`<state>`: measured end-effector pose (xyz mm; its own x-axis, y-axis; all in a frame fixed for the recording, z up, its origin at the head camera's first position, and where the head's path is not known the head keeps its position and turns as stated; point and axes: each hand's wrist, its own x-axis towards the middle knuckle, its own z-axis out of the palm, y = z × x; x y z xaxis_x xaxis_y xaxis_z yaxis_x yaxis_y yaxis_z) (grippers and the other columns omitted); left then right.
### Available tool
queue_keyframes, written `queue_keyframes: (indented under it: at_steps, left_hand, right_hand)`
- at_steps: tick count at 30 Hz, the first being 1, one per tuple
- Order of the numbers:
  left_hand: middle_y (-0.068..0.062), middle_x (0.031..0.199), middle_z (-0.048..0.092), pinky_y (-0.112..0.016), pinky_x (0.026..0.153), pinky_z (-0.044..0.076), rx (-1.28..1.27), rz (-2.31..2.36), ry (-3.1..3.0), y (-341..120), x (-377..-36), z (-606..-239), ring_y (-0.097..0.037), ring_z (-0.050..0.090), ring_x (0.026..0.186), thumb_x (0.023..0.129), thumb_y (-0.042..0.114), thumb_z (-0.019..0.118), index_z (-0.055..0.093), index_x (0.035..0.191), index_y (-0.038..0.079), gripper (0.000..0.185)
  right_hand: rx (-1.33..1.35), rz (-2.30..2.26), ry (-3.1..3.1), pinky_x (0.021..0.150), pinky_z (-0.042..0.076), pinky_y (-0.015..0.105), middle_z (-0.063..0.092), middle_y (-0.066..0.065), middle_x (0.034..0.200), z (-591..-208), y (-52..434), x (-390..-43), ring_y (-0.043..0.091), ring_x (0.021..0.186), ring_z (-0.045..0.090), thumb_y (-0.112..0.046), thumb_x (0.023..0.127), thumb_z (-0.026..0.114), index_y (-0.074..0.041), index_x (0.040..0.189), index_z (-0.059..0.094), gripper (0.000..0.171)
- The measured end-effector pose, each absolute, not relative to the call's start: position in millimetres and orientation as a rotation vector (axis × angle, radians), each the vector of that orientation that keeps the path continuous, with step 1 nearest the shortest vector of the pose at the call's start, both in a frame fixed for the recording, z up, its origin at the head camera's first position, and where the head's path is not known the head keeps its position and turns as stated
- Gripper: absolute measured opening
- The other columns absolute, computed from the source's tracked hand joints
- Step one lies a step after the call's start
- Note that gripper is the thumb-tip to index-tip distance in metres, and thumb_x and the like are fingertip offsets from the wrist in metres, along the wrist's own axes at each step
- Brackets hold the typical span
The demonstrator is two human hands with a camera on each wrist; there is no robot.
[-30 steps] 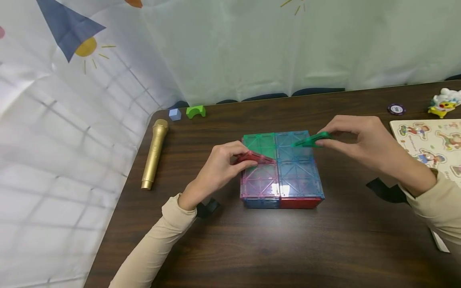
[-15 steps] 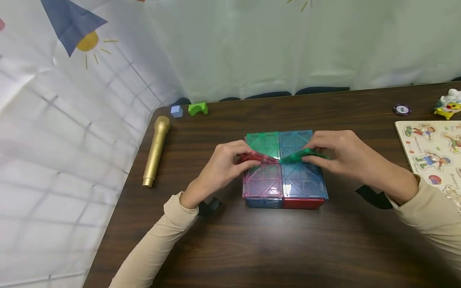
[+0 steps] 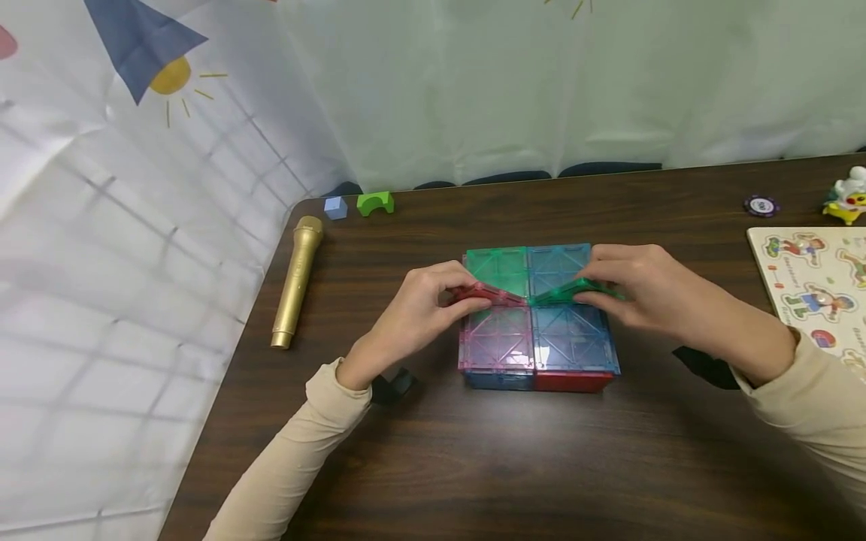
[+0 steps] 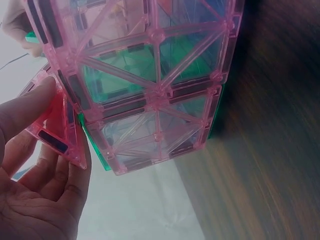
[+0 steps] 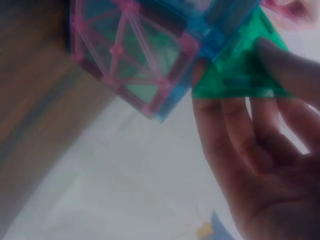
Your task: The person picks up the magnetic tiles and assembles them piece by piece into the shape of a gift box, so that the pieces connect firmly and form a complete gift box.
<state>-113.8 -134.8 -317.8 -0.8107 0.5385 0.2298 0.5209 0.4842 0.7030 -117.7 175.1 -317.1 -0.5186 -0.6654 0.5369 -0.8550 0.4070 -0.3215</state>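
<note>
A box built of translucent magnetic tiles (image 3: 571, 342) stands on the table, with green, blue and pink squares on top. My left hand (image 3: 418, 312) pinches a red triangular magnetic tile (image 4: 62, 127) between thumb and fingers, tilted over the box's top. From the other side, my right hand (image 3: 652, 297) pinches a green triangular magnetic tile (image 5: 235, 70), also tilted. In the head view the inner tips of both triangles come together near the middle of the top; whether they touch is too small to tell. Pink side walls (image 4: 157, 95) show in the left wrist view.
To the left lies a gold microphone (image 3: 298, 282). A light blue cube (image 3: 335, 208) and a green arch block (image 3: 375, 203) sit at the back edge. At right are a picture puzzle board (image 3: 805, 263), a poker chip (image 3: 761, 206) and a small figurine (image 3: 849, 197).
My right hand has moved left and slightly down, bringing the green triangle's tip to the middle of the box's top beside the red one. The left hand has stayed nearly still.
</note>
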Motion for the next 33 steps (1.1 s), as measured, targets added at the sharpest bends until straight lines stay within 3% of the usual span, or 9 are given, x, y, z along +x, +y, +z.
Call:
queue_keyframes:
  at_steps: [8,20,24,27,33]
  left_hand:
    - [-0.004,0.094,0.070,-0.026,0.072,0.060,0.943,1.263,2.677,-136.7,-113.1,-318.7,-0.014,0.058,0.081,0.087,0.006,0.084,0.081,0.102,0.003,0.015]
    - [-0.004,0.095,0.069,-0.028,0.072,0.061,0.950,1.257,2.680,-137.4,-113.9,-320.3,-0.015,0.058,0.082,0.088,0.006,0.084,0.080,0.103,0.003,0.015]
    - [-0.003,0.096,0.069,-0.029,0.073,0.060,0.962,1.259,2.692,-138.5,-113.6,-319.6,-0.014,0.059,0.082,0.088,0.008,0.084,0.079,0.103,0.003,0.016]
    - [-0.004,0.100,0.067,-0.033,0.078,0.060,0.973,1.291,2.698,-141.0,-112.5,-318.4,-0.013,0.063,0.086,0.088,0.008,0.085,0.078,0.107,0.003,0.021]
    - [-0.006,0.119,0.062,-0.037,0.090,0.058,0.922,1.360,2.735,-151.5,-110.6,-315.8,-0.015,0.064,0.104,0.090,0.012,0.084,0.071,0.120,0.002,0.034]
  right_hand:
    - [1.317,0.771,-2.404,0.053,0.055,0.023,0.066,-0.003,0.084,-312.5,172.3,-117.4,0.000,0.063,0.055,0.007,0.066,0.095,-0.005,0.086,0.077,0.030]
    - [1.248,0.766,-2.477,0.054,0.054,0.024,0.063,-0.006,0.085,-310.9,173.5,-112.4,-0.001,0.064,0.051,0.005,0.069,0.094,-0.006,0.090,0.078,0.028]
    - [1.214,0.781,-2.528,0.056,0.053,0.024,0.065,-0.005,0.090,-308.0,173.2,-109.5,0.001,0.067,0.052,0.001,0.073,0.093,-0.007,0.097,0.078,0.029]
    - [1.173,0.791,-2.549,0.063,0.056,0.026,0.066,-0.005,0.097,-303.7,179.3,-107.0,0.005,0.075,0.060,-0.002,0.074,0.093,-0.008,0.107,0.077,0.036]
    - [1.051,0.748,-2.561,0.082,0.048,0.016,0.066,-0.003,0.111,-296.7,205.9,-103.5,0.016,0.094,0.064,-0.002,0.069,0.095,-0.012,0.118,0.074,0.054]
